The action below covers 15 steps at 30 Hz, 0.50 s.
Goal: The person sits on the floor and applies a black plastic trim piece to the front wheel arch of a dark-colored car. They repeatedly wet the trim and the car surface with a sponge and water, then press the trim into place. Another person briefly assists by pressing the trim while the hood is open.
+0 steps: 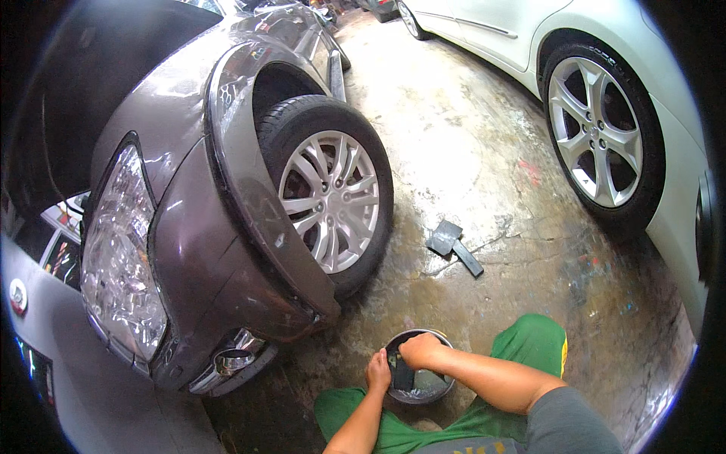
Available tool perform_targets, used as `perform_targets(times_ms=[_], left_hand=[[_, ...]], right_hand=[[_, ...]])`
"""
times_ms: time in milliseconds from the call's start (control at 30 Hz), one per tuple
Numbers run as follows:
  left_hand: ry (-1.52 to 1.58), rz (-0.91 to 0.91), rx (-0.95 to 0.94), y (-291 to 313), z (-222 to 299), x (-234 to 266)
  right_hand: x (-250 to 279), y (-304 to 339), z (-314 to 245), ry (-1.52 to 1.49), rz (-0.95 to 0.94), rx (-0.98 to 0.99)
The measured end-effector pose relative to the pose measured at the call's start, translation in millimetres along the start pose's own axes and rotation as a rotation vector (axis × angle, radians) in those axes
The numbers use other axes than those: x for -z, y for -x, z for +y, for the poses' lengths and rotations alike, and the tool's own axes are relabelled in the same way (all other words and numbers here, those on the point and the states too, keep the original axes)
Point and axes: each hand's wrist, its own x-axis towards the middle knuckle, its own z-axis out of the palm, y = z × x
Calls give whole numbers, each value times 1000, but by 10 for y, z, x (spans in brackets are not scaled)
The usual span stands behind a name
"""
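Biggest thing first: stained concrete floor (469, 166), with a dark grey-brown car (193, 219) along its left edge and a white car (560, 19) along the far right edge. The dark car's front wheel (330, 200) is turned out toward the gap.

Just beyond that car's bumper corner, a round bowl (441, 392) sits on the floor between two green-clad knees, and it's where the work is.

The hands are near each other but apart. The left hand (377, 371) is at the bowl's left edge, touching the rim as far as I can see, though I can't tell if it's really clamped. The right hand (420, 350) comes in over the far edge, fingers bunched above a dark flat piece (404, 376) inside, toward the left edge. Can't tell if it's gripping that piece.

My two cents: brace the bowl with the left so it doesn't skid, work with the right wrist loose, and stay low enough that nothing slops over the near edge.

Smaller stuff: a square dark pad (445, 236) and a narrow dark block (468, 259) lie touching on the floor, off the wheel's right side. Handy spot, so mind the grit down there.
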Motion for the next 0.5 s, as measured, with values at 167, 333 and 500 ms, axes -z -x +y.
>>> perform_targets(times_ms=[167, 333, 500], left_hand=[[59, 138, -87, 12, -20, -74], [70, 172, -95, 103, 165, 17], [21, 282, -232, 67, 86, 43]], right_hand=[[321, 147, 232, -325, 254, -86], [366, 21, 457, -513, 348, -36], [197, -188, 430, -713, 473, -67]])
